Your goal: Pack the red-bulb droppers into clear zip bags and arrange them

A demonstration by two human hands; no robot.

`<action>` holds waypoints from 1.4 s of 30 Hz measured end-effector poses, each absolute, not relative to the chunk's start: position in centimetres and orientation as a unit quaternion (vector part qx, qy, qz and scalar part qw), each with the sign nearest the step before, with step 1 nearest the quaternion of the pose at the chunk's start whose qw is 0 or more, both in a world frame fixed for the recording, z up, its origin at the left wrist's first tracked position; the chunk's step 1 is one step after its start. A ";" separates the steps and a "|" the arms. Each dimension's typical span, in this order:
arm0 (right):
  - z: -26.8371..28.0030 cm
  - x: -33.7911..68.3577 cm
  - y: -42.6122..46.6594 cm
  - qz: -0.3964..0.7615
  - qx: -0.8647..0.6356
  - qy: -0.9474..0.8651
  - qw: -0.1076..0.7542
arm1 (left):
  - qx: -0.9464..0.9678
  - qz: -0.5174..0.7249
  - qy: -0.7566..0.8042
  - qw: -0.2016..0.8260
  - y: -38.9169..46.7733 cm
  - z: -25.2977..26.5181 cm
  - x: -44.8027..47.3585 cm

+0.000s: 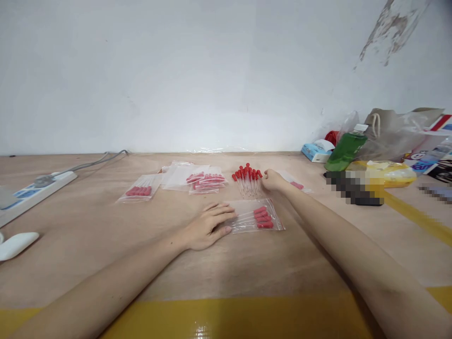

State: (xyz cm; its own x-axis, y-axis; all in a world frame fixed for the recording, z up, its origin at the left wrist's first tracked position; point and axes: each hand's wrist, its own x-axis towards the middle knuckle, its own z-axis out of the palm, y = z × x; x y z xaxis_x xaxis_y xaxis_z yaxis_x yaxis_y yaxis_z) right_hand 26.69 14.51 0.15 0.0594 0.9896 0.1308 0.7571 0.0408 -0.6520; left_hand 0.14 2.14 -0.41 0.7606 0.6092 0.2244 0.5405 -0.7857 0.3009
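A clear zip bag (243, 226) with several red-bulbed droppers (263, 217) inside lies flat in front of me. My left hand (208, 226) rests on its left edge, fingers stretched out. Beyond the bag is a loose pile of red-bulbed glass droppers (248, 173), bulbs pointing away from me. At the right side of that pile is my right hand (273, 181), its fingers curled together against the nearest bulb. Whether a dropper is between those fingertips is hidden. Another bag with red bulbs (297, 185) lies partly behind my right wrist.
Left of the pile lie stacked filled bags (208, 181), plain clear bags (176, 176) and one more filled bag (139, 188). A power strip (38, 195) sits far left. On the right are a tissue box (316, 152), a green bottle (348, 148) and a yellow packet (395, 174).
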 end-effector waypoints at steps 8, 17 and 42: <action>2.8 28.9 9.5 0.359 -0.611 -0.559 0.430 | 0.931 0.134 0.321 0.114 2.2 -0.2 0.3; -1.6 29.2 6.2 0.404 -0.548 -0.431 0.592 | 0.933 0.136 0.317 0.104 2.3 -0.3 0.3; -1.4 29.1 5.2 0.509 -0.502 -0.612 0.339 | 0.928 0.148 0.324 0.110 2.0 -0.1 0.3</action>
State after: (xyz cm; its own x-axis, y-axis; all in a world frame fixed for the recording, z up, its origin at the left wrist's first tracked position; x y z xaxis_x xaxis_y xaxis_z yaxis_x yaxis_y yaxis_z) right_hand 29.09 5.23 -1.42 -0.2658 0.9592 -0.0963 0.2700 -0.0218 -0.9626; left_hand 0.27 2.02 -0.12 0.7467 0.6332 0.2036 0.5683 -0.7664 0.2993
